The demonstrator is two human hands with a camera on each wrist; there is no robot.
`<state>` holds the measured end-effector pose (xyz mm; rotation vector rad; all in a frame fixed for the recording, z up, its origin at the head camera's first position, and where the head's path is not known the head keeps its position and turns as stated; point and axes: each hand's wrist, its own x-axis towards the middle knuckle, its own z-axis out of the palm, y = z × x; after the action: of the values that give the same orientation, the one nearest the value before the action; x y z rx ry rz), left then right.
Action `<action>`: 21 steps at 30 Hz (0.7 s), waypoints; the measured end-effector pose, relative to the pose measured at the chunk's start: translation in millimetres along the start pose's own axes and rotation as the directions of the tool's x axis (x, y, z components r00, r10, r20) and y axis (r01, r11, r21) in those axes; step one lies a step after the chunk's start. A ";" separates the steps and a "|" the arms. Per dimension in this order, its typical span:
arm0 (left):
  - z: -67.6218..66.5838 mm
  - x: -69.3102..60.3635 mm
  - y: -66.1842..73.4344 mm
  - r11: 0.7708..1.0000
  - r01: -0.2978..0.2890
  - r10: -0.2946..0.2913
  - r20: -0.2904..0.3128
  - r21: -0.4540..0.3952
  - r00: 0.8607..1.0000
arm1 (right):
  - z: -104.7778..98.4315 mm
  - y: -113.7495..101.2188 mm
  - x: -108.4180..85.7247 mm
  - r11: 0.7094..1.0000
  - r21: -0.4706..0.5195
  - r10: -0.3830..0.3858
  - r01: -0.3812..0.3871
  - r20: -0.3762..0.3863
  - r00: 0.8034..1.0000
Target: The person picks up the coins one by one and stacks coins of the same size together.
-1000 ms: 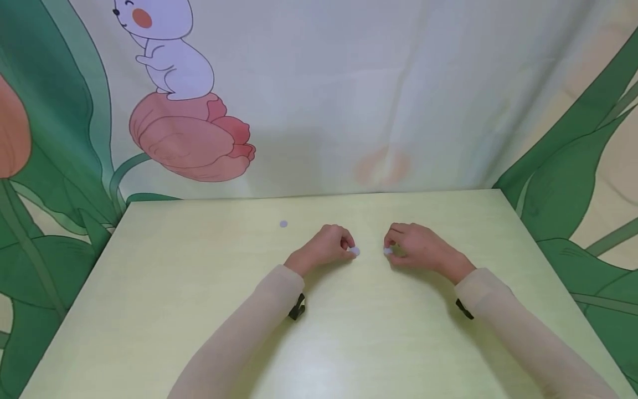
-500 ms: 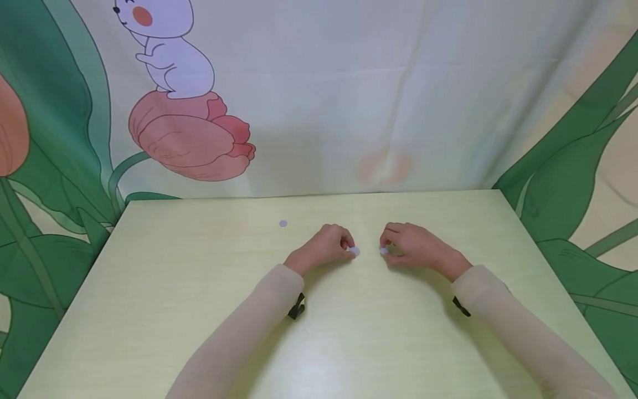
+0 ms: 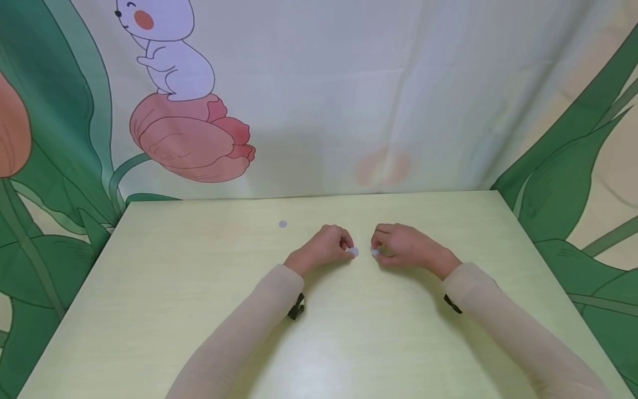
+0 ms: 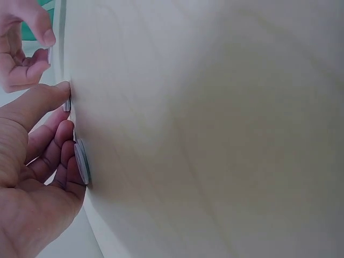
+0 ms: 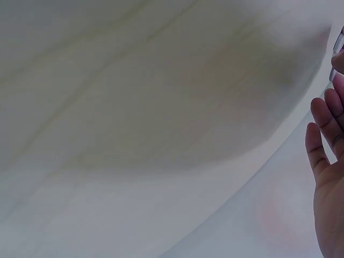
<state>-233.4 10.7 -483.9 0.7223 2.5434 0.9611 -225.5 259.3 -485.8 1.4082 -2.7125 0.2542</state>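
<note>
Near the middle of the table, my left hand [image 3: 324, 245] pinches a small white disc [image 3: 354, 251] between thumb and fingers. Facing it, a short gap to the right, my right hand [image 3: 407, 246] pinches another white disc [image 3: 375, 252]. A third pale disc [image 3: 283, 224] lies flat on the table, behind and left of the left hand. The left wrist view shows a thin disc [image 4: 66, 104] edge-on at the left fingertips and a larger-looking disc [image 4: 81, 162] beside the lower fingers. In the right wrist view, the right hand [image 5: 332, 188] is partly cut off.
The pale wooden table [image 3: 319, 338] spreads around both hands. A cloth backdrop [image 3: 319, 100] printed with flowers, leaves and a white animal hangs behind its far edge. A black strap [image 3: 296, 307] shows under the left sleeve.
My right hand has moved left with its disc, narrowing the gap to the left hand's disc. The left hand and the disc on the table have stayed nearly in place.
</note>
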 end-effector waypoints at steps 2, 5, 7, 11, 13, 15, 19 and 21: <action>0.2 0.3 -0.7 1.000 0.002 -0.002 0.004 -0.002 1.000 | 0.1 -1.1 2.3 1.000 0.005 -0.003 0.003 0.013 1.000; 0.4 0.2 -1.2 1.000 0.000 0.000 0.009 -0.003 1.000 | 0.8 -2.3 4.9 1.000 0.022 -0.001 0.000 0.026 1.000; 0.0 0.2 -1.3 1.000 -0.002 0.002 0.008 -0.002 1.000 | 2.0 -2.3 6.4 1.000 0.027 0.003 -0.004 0.035 0.999; -0.7 -0.3 -0.8 1.000 -0.005 0.005 0.006 -0.002 1.000 | 5.6 -0.5 9.6 0.999 0.031 0.006 -0.007 0.041 0.999; -1.0 -0.6 -0.4 1.000 -0.004 0.004 0.004 -0.003 1.000 | 5.6 -0.8 11.4 0.999 0.031 0.003 -0.004 0.041 0.999; -1.0 -0.6 -0.6 1.000 -0.002 0.002 0.003 -0.005 1.000 | 4.3 -2.0 13.5 0.999 0.040 -0.001 -0.001 0.045 0.999; -0.9 0.2 -1.5 1.000 -0.006 0.006 0.002 -0.008 1.000 | 1.7 -4.0 17.6 0.999 0.045 0.004 -0.008 0.074 0.997; -1.1 0.5 -1.8 1.000 -0.010 0.010 0.001 -0.008 1.000 | 1.8 -3.4 19.5 0.999 0.051 0.010 -0.015 0.093 0.996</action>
<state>-234.9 9.2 -484.4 0.7337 2.5355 0.9738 -233.9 241.3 -484.4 1.4522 -2.8085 0.2677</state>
